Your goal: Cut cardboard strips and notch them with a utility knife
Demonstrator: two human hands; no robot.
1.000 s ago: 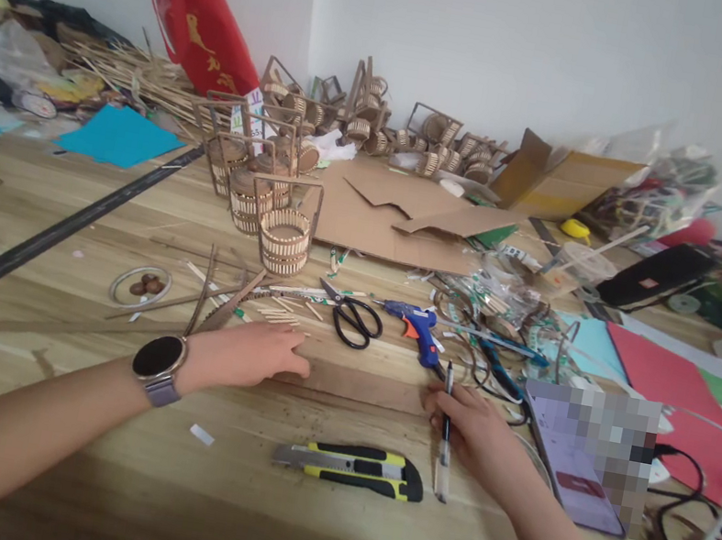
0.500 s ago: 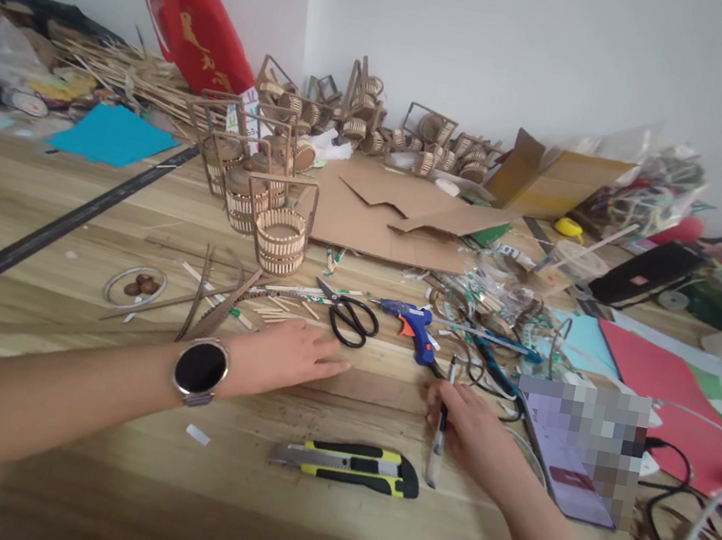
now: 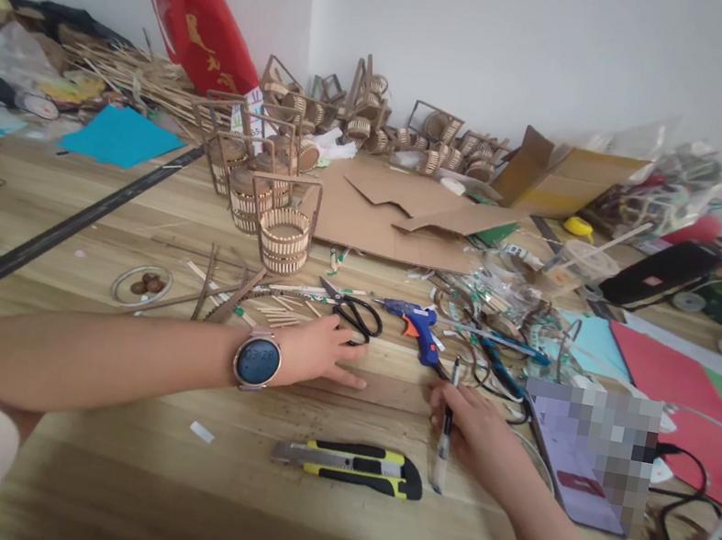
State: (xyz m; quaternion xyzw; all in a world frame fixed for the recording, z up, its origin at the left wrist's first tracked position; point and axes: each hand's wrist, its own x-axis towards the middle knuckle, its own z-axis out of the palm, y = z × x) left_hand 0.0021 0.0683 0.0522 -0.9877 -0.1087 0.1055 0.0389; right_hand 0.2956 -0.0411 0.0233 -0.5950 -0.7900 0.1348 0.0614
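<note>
Since the earlier frames the left hand has slid right along the brown strip, and the watch on its wrist now shows a lit face; the right hand has kept its place.

At the far left a red bag leans on the wall; a blue sheet lies in front of it on the wooden table; a long black bar runs diagonally from there toward the near left; right of the bar lies a wire ring with small brown bits inside; farther off stands a cluster of small slatted baskets.

The left hand lies released and flat, palm down, fingers stretched to the right, pressing on the left end of the brown strip; black-handled scissors lie just beyond its fingertips, touching or nearly so, I cannot tell which; a yellow-and-black utility knife lies on the near side of the strip, between the two hands and apart from both; a blue glue gun lies beyond the strip's right end.

The right hand grasps a pen, fingers closed round its barrel, the pen pointing away from the person at the strip's right end; right of it lies a blurred phone; beyond that lies a red sheet.
</note>
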